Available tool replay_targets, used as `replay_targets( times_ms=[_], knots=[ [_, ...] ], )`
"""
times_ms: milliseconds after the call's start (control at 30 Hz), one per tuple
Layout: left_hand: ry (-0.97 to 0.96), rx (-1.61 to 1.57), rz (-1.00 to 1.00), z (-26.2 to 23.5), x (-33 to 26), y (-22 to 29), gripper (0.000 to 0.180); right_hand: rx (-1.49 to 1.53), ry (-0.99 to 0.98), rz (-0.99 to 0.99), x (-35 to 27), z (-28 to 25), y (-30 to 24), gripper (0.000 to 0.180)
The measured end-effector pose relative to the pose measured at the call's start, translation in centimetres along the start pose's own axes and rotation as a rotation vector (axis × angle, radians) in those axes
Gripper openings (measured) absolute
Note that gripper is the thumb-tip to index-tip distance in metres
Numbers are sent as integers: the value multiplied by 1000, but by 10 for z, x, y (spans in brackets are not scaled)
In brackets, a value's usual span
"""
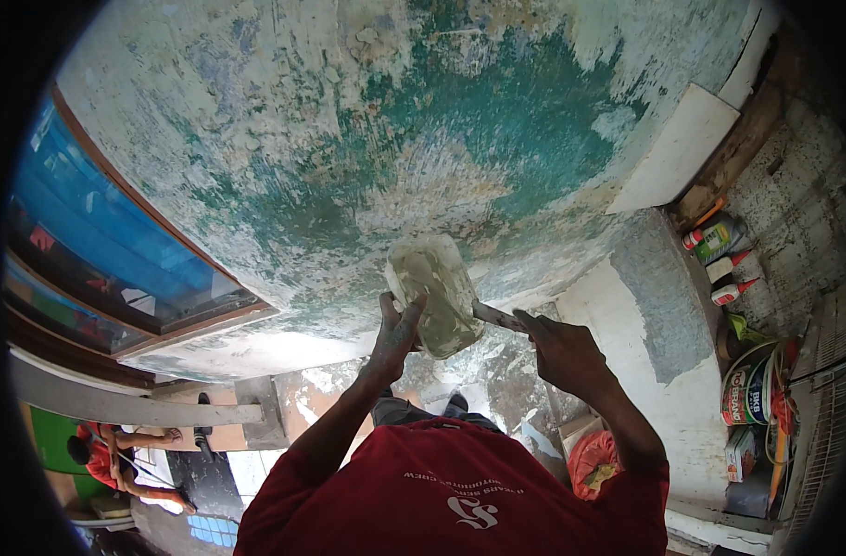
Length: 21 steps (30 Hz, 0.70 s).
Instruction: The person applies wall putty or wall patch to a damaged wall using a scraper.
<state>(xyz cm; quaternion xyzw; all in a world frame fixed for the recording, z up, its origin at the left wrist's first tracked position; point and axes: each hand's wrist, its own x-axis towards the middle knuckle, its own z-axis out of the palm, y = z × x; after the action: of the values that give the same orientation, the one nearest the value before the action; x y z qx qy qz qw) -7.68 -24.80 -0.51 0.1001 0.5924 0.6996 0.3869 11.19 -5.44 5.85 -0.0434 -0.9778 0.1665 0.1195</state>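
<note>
My left hand (394, 335) is closed on the near left edge of a pale, rounded rectangular tub (432, 295), its thumb over the rim. Greyish-white paste is smeared across the inside of the tub. In my right hand (568, 354) is a putty knife (499, 317), gripped by its handle, with its blade end at the tub's right side. Whether the blade touches the paste I cannot tell. Just beyond the tub stands a wall (534, 120) with worn green paint and patchy whitish filler.
A brown-framed window (164, 222) is at the left. Several bottles (717, 239) and a paint bucket (749, 389) stand at the right. A red bag (593, 461) lies near my right elbow. Another person (99, 459) sits at the lower left. White splashes mark the floor (326, 394).
</note>
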Motion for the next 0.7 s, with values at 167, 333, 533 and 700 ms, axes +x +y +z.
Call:
replay_targets(
  times_ms=[167,333,533,700],
  knots=[
    [40,-4,40,0,-5,-6,61,-204,-439,21,17,2,-13,69],
    [115,34,-78,-12,16,-39,65,41,-562,161,22,49,6,64],
    [134,151,-281,-22,37,-90,72,613,-829,453,19,82,14,63],
    [110,182,-378,-24,44,-119,87,1152,-829,875,2,119,15,56]
  ],
)
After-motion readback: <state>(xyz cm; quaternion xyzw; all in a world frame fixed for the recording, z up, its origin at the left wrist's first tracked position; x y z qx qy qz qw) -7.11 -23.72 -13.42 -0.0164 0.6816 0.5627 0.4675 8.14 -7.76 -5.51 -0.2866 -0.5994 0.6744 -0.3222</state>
